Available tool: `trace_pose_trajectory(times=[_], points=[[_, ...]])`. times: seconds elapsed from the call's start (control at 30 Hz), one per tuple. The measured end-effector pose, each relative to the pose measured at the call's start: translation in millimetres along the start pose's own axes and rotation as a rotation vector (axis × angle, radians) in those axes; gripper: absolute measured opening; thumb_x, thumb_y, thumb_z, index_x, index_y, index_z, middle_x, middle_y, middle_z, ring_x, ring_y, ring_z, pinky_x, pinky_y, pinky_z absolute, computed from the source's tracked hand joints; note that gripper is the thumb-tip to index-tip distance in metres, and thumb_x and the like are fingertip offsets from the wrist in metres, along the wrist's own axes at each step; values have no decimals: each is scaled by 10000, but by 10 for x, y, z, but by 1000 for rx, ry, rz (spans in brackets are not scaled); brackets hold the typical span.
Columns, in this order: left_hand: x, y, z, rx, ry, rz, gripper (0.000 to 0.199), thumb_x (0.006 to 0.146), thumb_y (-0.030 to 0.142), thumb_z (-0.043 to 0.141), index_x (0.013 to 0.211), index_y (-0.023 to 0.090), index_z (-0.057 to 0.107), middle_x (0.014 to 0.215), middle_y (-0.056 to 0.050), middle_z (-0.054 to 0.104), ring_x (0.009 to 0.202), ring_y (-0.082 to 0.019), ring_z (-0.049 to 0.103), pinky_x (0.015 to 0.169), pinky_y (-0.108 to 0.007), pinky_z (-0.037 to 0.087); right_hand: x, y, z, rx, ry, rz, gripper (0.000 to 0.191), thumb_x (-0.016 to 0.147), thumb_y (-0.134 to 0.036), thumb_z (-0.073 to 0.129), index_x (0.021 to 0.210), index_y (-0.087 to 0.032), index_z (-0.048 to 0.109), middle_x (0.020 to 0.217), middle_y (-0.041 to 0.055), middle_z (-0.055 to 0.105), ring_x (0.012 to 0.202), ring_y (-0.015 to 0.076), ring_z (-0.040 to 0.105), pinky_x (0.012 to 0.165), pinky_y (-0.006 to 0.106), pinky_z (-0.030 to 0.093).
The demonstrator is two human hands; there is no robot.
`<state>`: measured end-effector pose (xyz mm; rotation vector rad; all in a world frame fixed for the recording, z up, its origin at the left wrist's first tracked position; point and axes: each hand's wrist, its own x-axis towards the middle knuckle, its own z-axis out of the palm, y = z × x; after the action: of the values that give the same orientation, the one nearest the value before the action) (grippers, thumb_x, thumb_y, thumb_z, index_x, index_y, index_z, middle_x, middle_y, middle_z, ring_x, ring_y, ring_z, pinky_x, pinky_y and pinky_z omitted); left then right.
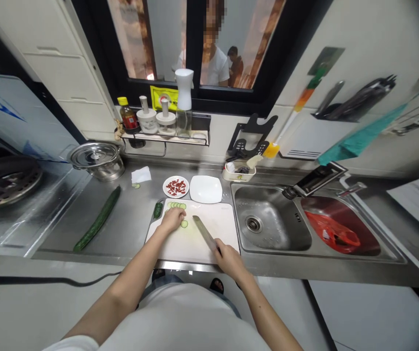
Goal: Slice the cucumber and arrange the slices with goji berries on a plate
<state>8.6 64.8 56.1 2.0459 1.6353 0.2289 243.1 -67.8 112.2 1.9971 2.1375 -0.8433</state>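
Note:
On the white cutting board [202, 246], my right hand [227, 258] grips the handle of a kitchen knife [204, 232]. Its blade points away from me and to the left, over the board. My left hand [173, 220] is at the board's upper left with its fingers curled together, and what lies under them is hidden. Just beyond these fingers, touching or nearly so, is a row of cucumber slices [175, 205]. One loose cucumber slice [184, 224] lies to the right of the hand. A short cucumber piece [158, 210] rests at the board's left corner.
Behind the board stand a plate of chopped red pieces [176, 186] and a white plate [205, 189]. A whole cucumber [97, 219] lies left, before a lidded steel pot [97, 160]. At right is a double sink [271, 246] with a red bag [333, 234]. Bottles line a shelf [167, 138].

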Motion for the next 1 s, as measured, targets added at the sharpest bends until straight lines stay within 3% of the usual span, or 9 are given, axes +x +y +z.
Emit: trace_pose_trajectory(times=[0.27, 1.0], points=[[-87, 40, 52, 112, -8, -144, 167, 782, 170, 531, 845, 222, 676, 977, -49, 671, 963, -206, 573, 816, -288, 402, -27, -169, 10, -148, -84, -60, 280, 895, -211, 342, 1144, -226, 468, 895, 69, 673, 790, 181, 605, 616, 258, 270], [-25, 3, 59, 43, -27, -250, 173, 778, 210, 559, 865, 234, 706, 935, -38, 697, 964, -197, 577, 809, -271, 407, 77, -208, 44, -221, -173, -113, 356, 858, -132, 338, 1195, -181, 439, 931, 117, 670, 832, 221, 617, 619, 275, 302]])
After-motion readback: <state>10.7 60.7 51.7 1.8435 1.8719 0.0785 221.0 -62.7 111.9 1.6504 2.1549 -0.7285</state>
